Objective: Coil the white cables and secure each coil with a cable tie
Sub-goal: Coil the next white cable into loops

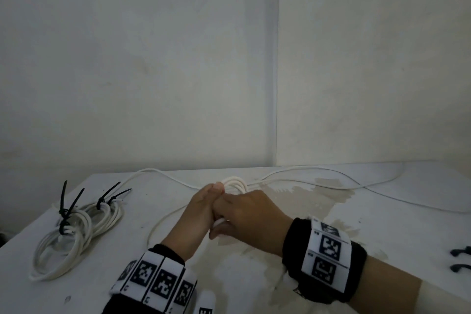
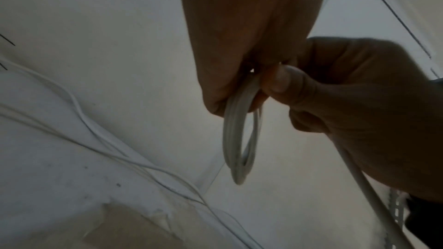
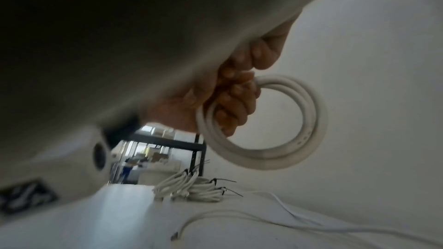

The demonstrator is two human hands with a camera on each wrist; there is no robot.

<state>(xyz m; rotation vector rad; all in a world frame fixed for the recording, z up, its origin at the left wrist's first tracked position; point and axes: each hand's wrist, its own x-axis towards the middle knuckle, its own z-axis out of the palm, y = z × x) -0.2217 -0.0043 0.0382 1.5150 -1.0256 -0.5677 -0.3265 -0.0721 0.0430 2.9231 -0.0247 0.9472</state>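
Note:
My left hand (image 1: pixel 202 202) grips a small coil of white cable (image 1: pixel 235 183) held upright above the table. In the right wrist view its curled fingers (image 3: pixel 236 99) wrap the coil (image 3: pixel 309 113), which has a few round loops. My right hand (image 1: pixel 244 213) sits against the left one. In the left wrist view its thumb (image 2: pixel 282 80) presses on the coil (image 2: pixel 236 139), and the free strand (image 2: pixel 359 186) runs down out of its fist. The loose rest of the cable (image 1: pixel 331 185) trails over the table towards the back right.
Two finished coils (image 1: pixel 76 227) bound with black cable ties (image 1: pixel 67 201) lie at the table's left edge, also seen as coils (image 3: pixel 191 186). Two loose black ties (image 1: pixel 461 252) lie at the right edge. The white table (image 1: pixel 356 237) has beige worn patches; walls stand close behind.

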